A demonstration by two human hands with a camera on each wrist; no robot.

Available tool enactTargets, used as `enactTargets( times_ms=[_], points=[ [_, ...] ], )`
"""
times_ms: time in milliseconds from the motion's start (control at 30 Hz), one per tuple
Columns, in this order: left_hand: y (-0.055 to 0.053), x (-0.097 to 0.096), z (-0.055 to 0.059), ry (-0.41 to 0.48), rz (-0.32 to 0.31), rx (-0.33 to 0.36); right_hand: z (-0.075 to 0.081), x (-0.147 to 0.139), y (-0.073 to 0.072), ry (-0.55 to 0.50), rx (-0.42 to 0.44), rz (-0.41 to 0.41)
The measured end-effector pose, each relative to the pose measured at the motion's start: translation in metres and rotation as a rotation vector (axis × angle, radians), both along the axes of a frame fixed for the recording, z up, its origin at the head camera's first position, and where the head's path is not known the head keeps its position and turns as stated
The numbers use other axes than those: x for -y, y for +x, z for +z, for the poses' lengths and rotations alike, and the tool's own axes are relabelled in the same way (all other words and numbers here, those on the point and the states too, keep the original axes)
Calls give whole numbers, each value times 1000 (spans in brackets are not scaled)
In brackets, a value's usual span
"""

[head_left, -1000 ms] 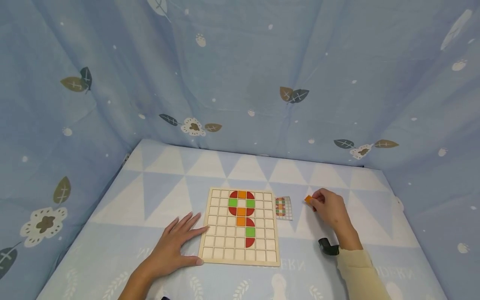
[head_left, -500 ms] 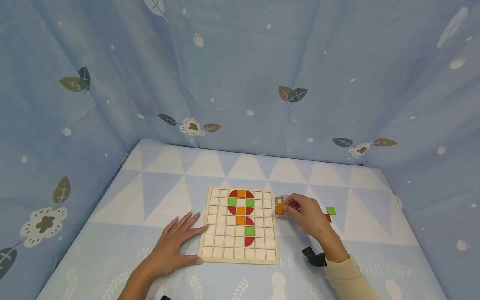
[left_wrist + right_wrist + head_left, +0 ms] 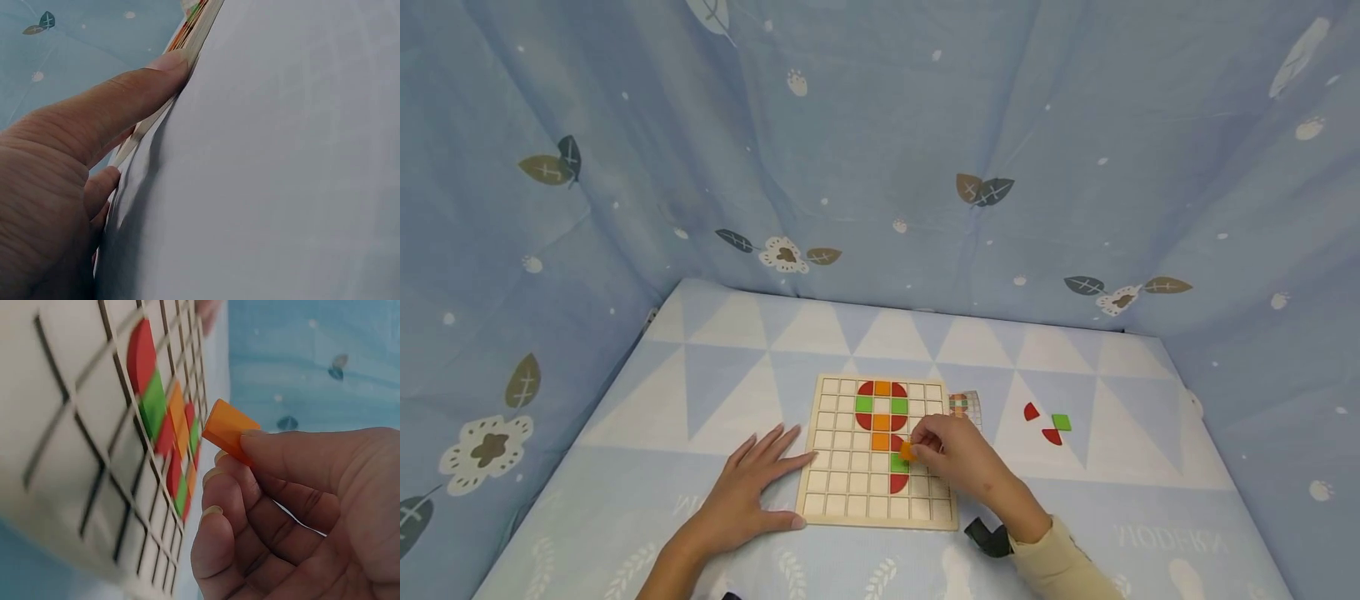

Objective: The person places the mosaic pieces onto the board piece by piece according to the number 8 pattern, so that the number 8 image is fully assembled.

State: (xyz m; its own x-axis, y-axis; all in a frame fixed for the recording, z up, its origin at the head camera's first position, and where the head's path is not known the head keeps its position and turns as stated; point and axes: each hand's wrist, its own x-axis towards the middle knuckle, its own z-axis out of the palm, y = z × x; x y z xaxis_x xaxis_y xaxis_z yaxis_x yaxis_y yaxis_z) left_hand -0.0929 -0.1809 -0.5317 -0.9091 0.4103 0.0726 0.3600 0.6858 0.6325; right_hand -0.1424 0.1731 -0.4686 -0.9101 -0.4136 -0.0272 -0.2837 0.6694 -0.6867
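A wooden grid board (image 3: 858, 483) lies on the table with red, orange and green tiles set in its squares. Over the right part of the pattern, my right hand (image 3: 967, 458) pinches an orange square tile (image 3: 907, 451) between thumb and fingers. In the right wrist view that orange tile (image 3: 225, 428) is held apart from the board surface. My left hand (image 3: 741, 500) lies with fingers spread at the board's left side. Its thumb (image 3: 134, 94) touches the board's edge in the left wrist view.
A pattern card (image 3: 973, 404) lies at the board's right side, partly behind my right hand. Further right are a loose green square tile (image 3: 1061, 422) and two red quarter-round tiles (image 3: 1032, 411). Blue patterned curtains (image 3: 880, 167) stand around the table.
My right hand has carried the orange tile leftward from the right of the card, across it, to above the board. The loose tiles have come into sight. My left hand stays put.
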Motion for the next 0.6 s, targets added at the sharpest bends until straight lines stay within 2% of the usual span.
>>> enactTargets(
  times_ms=[300,600],
  points=[
    [-1,0,0,-7,-8,9,-13,26,10,-16,39,143],
    [-2,1,1,-17,-5,30,-19,36,15,47,16,148]
  ],
)
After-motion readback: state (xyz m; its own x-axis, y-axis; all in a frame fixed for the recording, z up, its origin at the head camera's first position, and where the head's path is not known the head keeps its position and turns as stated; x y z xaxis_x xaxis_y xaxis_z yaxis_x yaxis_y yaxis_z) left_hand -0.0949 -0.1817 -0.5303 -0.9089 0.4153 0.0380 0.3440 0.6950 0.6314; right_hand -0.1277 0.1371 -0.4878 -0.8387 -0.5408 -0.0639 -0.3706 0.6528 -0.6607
